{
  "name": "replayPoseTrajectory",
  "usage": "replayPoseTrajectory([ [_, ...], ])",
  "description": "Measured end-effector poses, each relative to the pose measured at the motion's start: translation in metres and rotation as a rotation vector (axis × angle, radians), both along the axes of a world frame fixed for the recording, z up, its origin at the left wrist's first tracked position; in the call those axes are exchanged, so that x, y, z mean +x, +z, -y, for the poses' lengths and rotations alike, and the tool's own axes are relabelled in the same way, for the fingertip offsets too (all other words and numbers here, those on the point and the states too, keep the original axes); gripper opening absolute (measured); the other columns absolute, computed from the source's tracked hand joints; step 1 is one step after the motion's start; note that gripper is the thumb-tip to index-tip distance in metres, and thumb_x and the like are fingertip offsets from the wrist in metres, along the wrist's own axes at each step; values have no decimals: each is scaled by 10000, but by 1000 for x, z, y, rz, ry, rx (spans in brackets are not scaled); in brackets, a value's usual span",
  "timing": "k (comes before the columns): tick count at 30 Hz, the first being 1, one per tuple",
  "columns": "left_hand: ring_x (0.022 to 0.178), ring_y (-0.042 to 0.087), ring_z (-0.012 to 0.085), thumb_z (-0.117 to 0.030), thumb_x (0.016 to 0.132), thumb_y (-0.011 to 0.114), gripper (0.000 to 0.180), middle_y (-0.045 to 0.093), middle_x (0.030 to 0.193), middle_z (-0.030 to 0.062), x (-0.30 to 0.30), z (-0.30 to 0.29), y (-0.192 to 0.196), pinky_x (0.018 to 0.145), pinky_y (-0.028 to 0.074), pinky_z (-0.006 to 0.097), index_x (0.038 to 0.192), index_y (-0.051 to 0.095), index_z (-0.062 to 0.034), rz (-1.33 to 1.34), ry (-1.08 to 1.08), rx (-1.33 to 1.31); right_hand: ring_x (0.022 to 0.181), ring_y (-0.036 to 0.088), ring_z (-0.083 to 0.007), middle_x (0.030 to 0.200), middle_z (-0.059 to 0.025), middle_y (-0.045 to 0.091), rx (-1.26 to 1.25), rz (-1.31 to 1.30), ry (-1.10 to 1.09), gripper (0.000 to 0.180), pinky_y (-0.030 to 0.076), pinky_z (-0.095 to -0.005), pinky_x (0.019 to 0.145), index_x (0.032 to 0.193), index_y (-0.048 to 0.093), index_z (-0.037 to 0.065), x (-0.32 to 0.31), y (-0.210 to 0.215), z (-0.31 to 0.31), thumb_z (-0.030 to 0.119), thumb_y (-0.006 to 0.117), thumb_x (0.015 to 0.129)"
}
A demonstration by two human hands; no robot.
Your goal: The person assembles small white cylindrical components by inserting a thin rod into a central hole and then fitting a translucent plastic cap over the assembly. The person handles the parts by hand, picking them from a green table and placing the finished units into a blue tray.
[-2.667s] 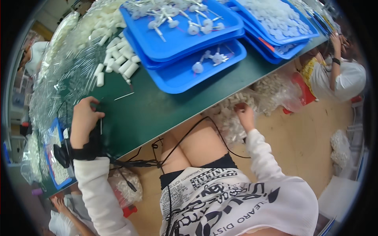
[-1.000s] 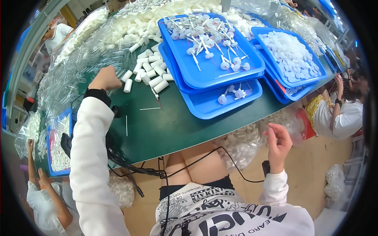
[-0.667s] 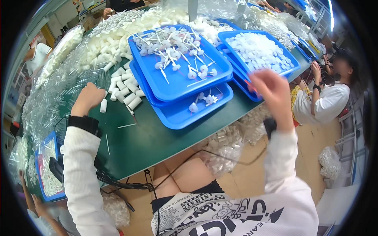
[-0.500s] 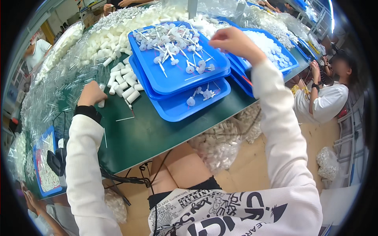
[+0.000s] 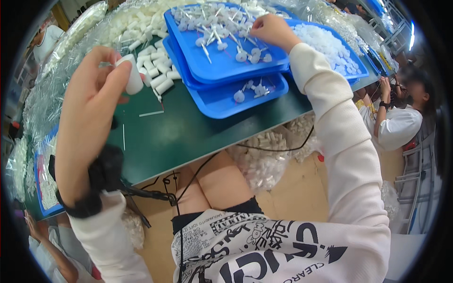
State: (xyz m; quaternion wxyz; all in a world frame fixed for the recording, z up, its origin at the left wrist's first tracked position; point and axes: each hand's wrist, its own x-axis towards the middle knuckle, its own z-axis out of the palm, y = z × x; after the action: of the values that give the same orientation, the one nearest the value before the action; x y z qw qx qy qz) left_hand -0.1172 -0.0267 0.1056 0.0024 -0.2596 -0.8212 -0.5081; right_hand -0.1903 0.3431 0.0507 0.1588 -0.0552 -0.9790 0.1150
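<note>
A green tabletop [image 5: 155, 139] is extending below your fingers [image 5: 117, 79]. Your left hand [image 5: 87, 106] is pinching a white plastic-looking cylinder [image 5: 134, 78]; a slack pinch could drop it. Your right hand [image 5: 274, 32], grip indeterminable, is reaching white disc-and-stick plastic parts [image 5: 214, 33]; snagging could scatter them.

1. A green counter [image 5: 188, 129] slants across the middle of the frame, its front edge pale.
2. Tan floor [image 5: 302, 188] shows below it, at lower centre.
3. A bright tube light [image 5: 412, 35] glows at upper right.
4. Pale metal racking [image 5: 409, 181] lines the right edge.
</note>
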Motion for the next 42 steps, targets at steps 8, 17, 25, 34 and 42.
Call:
replayPoseTrajectory([
  [8,780,602,246,-119,909,496,236,546,881,115,111,-37,-84,575,565,365,1121,415,-52,868,-246,804,662,596,-122,769,-62,644,-486,-504,197,250,471,-238,598,917,644,15,106,35,61,231,645,790],
  [17,767,565,167,-34,873,517,226,559,944,123,112,-26,-106,669,492,280,1089,479,18,965,-271,862,577,563,-152,687,-63,591,-548,-402,410,225,426,-239,485,783,674,53,239,-31,142,-25,699,574],
  [25,825,589,188,59,798,583,175,542,993,134,110,-23,-123,741,496,302,966,551,22,540,-207,708,567,530,-153,727,-35,594,-338,-398,482,254,410,-247,493,809,680,73,240,-32,148,0,735,572],
  [34,969,577,300,100,795,537,102,475,1068,152,130,-30,-105,843,465,373,857,529,20,304,-154,496,783,626,-211,815,-46,667,-685,-287,554,285,504,-336,747,850,678,60,231,-46,142,126,799,600],
  [42,935,612,345,38,841,533,51,484,1007,153,124,-35,-125,726,551,325,800,520,9,98,-149,601,1007,560,-316,790,-60,687,-792,-229,595,348,294,-514,980,831,660,68,224,-56,149,180,841,555],
])
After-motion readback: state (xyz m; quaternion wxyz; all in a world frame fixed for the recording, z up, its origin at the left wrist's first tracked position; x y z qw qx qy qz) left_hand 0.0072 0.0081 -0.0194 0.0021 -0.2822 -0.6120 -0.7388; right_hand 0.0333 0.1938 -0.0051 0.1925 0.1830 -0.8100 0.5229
